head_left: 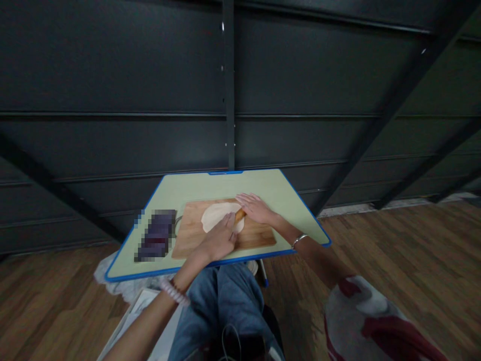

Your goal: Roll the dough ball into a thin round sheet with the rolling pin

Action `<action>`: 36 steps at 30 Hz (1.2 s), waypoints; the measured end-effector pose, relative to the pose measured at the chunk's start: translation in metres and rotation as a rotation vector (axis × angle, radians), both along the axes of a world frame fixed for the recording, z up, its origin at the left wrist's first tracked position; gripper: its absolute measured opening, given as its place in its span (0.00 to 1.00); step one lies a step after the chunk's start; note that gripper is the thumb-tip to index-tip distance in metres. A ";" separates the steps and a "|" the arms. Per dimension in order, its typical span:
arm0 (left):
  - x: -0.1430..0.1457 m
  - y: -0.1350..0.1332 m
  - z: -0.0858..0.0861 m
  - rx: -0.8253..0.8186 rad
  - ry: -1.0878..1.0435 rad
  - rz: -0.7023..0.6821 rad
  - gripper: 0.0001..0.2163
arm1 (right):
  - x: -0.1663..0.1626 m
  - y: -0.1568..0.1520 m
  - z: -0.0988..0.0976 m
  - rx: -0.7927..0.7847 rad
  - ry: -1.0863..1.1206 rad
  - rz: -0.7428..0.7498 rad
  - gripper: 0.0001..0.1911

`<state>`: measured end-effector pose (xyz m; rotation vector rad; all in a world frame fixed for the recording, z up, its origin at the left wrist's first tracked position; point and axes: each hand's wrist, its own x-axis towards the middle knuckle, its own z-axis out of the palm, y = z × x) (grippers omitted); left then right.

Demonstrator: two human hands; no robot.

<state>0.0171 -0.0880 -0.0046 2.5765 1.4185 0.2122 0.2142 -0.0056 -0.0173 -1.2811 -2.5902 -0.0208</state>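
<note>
A flat round of pale dough (214,214) lies on a wooden board (191,233) on a small pale-green table with a blue rim (169,273). A wooden rolling pin (240,215) rests across the dough, mostly covered by my hands. My left hand (220,238) lies flat on the pin's near end, fingers stretched out. My right hand (255,207) lies flat on its far end, fingers also extended, a bracelet on the wrist.
A blurred dark object (156,235) sits on the table left of the board. Dark metal wall panels stand behind the table. Wooden floor spreads right and left. My jeans-clad legs (221,306) are under the table's near edge.
</note>
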 end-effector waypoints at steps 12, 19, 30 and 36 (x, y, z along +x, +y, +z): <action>0.030 -0.047 -0.001 0.232 0.060 -0.082 0.26 | 0.028 -0.049 -0.001 0.089 0.019 -0.082 0.23; -0.003 -0.044 -0.005 0.250 0.058 -0.030 0.25 | 0.018 -0.086 -0.001 0.137 0.010 -0.210 0.23; -0.023 0.030 0.003 0.263 0.086 0.153 0.27 | -0.003 -0.071 0.006 0.096 0.093 -0.148 0.25; -0.019 0.073 -0.001 0.226 0.096 0.083 0.30 | -0.003 -0.042 0.005 0.087 0.085 -0.232 0.25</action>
